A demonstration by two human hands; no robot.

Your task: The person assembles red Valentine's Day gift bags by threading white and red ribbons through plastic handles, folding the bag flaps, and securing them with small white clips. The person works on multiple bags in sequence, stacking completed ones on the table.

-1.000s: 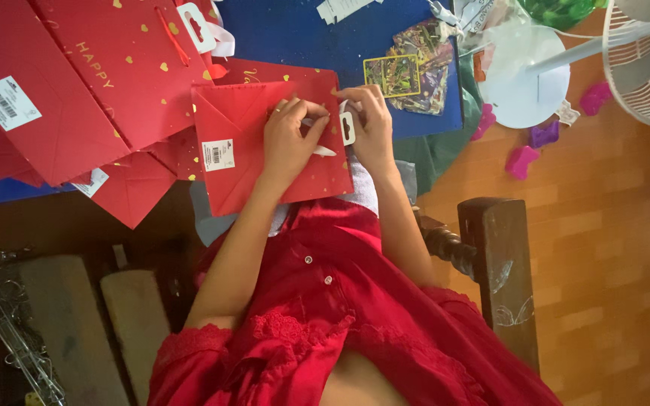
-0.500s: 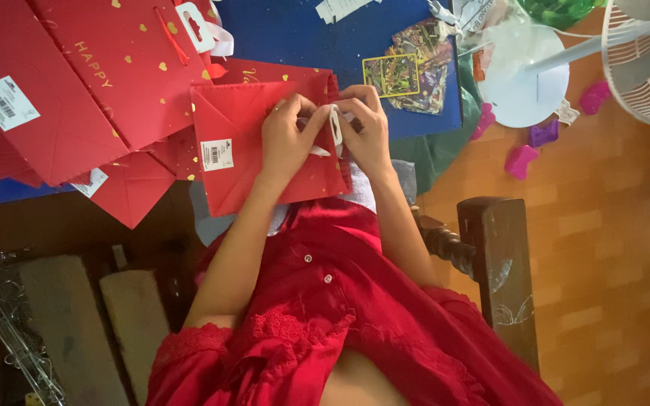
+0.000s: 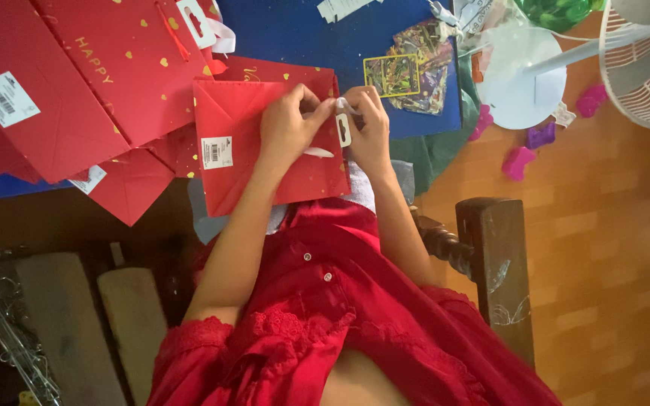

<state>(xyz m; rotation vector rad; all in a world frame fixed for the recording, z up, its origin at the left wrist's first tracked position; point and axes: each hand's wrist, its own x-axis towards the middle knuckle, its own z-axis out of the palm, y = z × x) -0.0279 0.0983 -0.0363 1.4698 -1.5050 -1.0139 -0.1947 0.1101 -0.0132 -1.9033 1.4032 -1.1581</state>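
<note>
A flat red paper gift bag [image 3: 227, 135] with a white sticker lies in front of me over my lap. My left hand [image 3: 287, 128] rests on the bag's right half, fingers pinched on a white ribbon and its small white hang tag [image 3: 344, 129]. My right hand [image 3: 370, 131] is at the bag's right edge and pinches the same tag and ribbon from the other side. The two hands touch each other. A short white strip [image 3: 317, 153] shows on the bag below my left hand.
More flat red bags with gold hearts [image 3: 77, 83] lie at the left on a blue mat [image 3: 295, 37]. A colourful card [image 3: 393, 74] lies beyond my right hand. A white fan [image 3: 641, 68] and its round base [image 3: 520, 75] stand at the right. A dark wooden chair arm [image 3: 494, 263] is beside me.
The hands have drawn together around the white tag, which is now lifted upright between the fingers. The bag has not moved.
</note>
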